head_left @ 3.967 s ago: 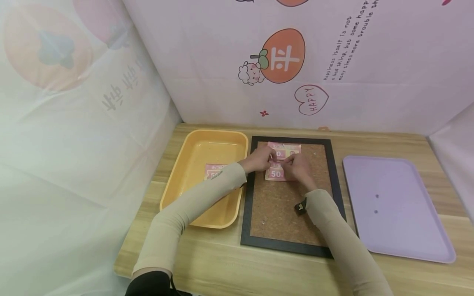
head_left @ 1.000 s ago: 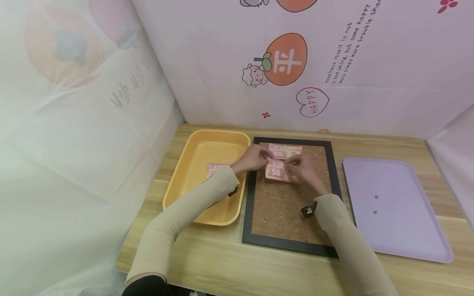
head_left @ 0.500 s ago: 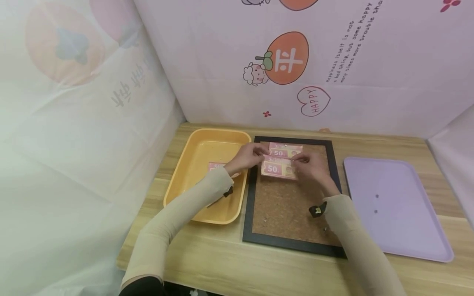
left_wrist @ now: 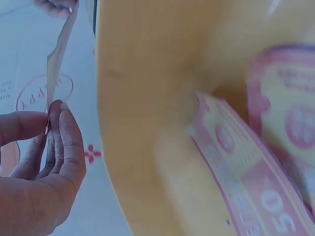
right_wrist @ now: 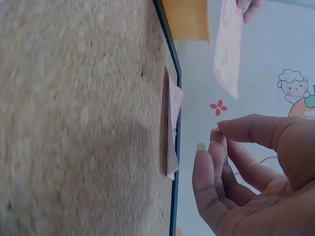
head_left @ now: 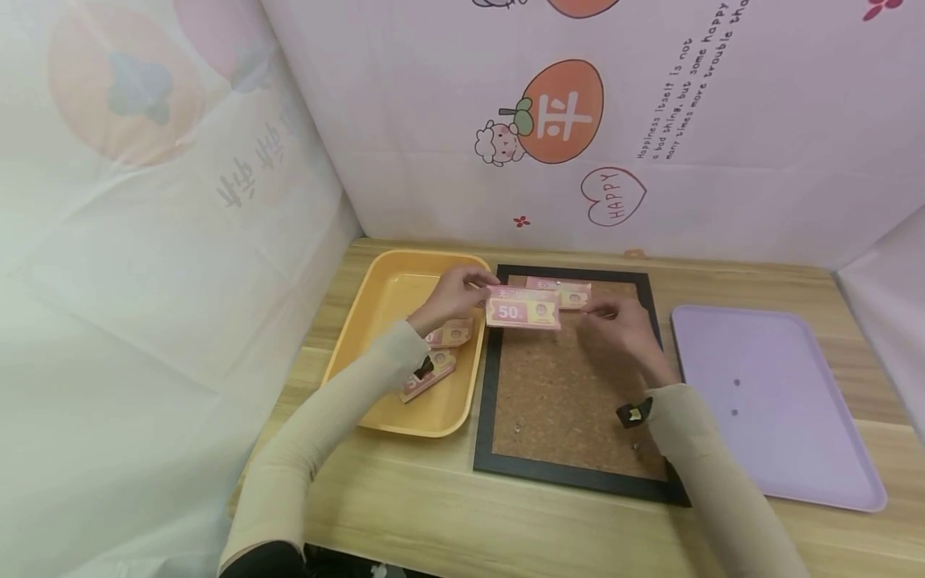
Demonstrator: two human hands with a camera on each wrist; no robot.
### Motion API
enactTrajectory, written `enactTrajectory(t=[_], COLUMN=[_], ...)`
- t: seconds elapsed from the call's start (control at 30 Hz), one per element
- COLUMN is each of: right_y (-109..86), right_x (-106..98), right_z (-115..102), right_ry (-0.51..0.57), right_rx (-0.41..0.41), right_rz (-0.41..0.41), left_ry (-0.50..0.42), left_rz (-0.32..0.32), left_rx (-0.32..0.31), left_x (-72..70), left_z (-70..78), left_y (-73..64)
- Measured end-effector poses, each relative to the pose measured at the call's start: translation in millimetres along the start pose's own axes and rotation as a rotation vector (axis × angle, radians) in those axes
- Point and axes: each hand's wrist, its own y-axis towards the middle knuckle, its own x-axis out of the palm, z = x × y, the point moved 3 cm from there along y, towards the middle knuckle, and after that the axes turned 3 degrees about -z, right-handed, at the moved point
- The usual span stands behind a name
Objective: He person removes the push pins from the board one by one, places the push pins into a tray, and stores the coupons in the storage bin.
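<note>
Pink coupon (head_left: 523, 308), over the corkboard (head_left: 560, 397) at far left, could be dropped, being pinched by the left hand (head_left: 454, 294) at one edge; whether anything is held by the right hand's (head_left: 625, 327) closed fingertips is unclear.

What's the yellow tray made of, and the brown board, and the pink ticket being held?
Yellow tray: probably plastic, smooth and slightly shiny, since light glints on it. Brown board: looks like cork, dull and rough, with little speckles. Pink ticket: likely paper or thin card, printed and fairly smooth; it looks thin edge-on where the left hand pinches it.
</note>
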Motion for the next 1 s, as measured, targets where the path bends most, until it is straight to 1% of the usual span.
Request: enactTrajectory(t=[0.1, 0.23, 0.33, 0.5, 0.7, 0.77, 0.9, 1.0], right_y=[-0.7, -2.2, -3.3, -7.8, -19.7, -22.8, -27.2, -28.7], right_x=[-5.6, -13.7, -19.1, -28.3, -42.2, -46.5, -55.7, -63.3], right_z=[3.3, 4.8, 8.6, 22.3, 35.1, 39.3, 50.0, 60.4], right_ry=[-0.021, -0.056, -0.070, -0.071, -0.083, -0.076, -0.067, -0.096], right_rx=[0.012, -0.009, -0.007, -0.002, 0.015, 0.024, 0.036, 0.035], right_rz=[0.009, 0.030, 0.046, 0.069, 0.048, 0.041, 0.052, 0.078], left_ry=[-0.035, -0.065, -0.040, -0.004, 0.041, 0.049, 0.073, 0.083], left_rz=[0.027, 0.055, 0.078, 0.105, 0.113, 0.110, 0.104, 0.100], left_rx=[-0.016, -0.051, -0.071, -0.084, -0.127, -0.134, -0.143, -0.168], left_x=[-10.2, -22.0, -30.6, -44.0, -57.8, -61.1, -65.6, -67.7], left_z=[-5.5, -14.4, -21.3, -35.8, -54.3, -58.4, -62.6, -64.9], left_y=[-1.8, -4.2, -7.1, -12.9, -19.7, -22.1, -25.8, -28.3])
